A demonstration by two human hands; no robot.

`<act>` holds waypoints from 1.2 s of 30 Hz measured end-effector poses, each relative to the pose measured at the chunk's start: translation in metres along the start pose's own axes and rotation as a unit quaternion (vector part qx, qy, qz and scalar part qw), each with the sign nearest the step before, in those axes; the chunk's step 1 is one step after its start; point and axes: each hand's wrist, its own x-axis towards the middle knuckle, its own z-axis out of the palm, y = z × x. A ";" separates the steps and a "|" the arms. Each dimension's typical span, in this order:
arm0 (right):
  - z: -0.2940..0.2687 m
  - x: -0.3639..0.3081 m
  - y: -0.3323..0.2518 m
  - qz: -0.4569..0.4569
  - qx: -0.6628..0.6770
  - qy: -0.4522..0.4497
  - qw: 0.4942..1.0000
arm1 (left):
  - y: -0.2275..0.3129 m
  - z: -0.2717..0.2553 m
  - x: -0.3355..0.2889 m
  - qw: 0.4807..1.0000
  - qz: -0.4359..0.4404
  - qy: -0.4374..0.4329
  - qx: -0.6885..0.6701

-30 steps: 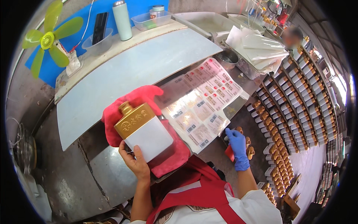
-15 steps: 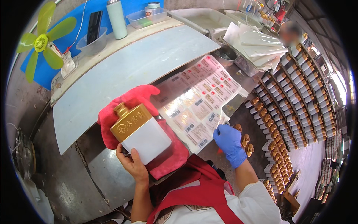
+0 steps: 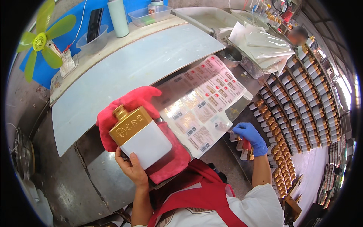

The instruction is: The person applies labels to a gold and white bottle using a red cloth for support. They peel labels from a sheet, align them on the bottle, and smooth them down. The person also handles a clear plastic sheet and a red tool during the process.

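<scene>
My left hand [image 3: 132, 169] grips the lower edge of a flat bottle [image 3: 145, 142], its shoulder and neck embossed gold, its body plain white. The bottle lies tilted on a bunched red cloth [image 3: 172, 164], neck pointing up and left. To its right is a sheet of printed labels [image 3: 204, 102], glossy, with dark code blocks and red dots. My right hand [image 3: 251, 138], in a blue glove, is off the sheet's right edge. Its closed fingertips pinch the end of a clear printed label [image 3: 224, 125]. Something red [image 3: 246, 145], partly hidden, shows below the palm.
A pale blue board [image 3: 128, 68] spans the bench behind. A green fan [image 3: 39, 41], a flask [image 3: 118, 19] and plastic tubs stand along the back. Stacked white sheets [image 3: 259, 47] lie at far right. Racks of gold-and-white bottles [image 3: 302, 94] fill the right, with a person beyond.
My right hand has moved right, away from the sheet's edge, and a clear label now stretches out toward its fingertips. My left hand and the bottle stay almost in place.
</scene>
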 end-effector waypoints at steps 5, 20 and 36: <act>0.005 -0.005 0.033 -0.003 0.104 0.037 0.994 | 0.006 0.004 -0.001 1.000 0.006 0.007 0.007; 0.053 -0.009 0.006 -0.213 -0.181 0.340 0.898 | 0.000 0.002 0.001 1.000 0.013 -0.001 0.007; 0.042 -0.004 0.045 0.046 0.340 0.178 0.922 | -0.004 -0.001 0.001 1.000 0.023 0.007 0.018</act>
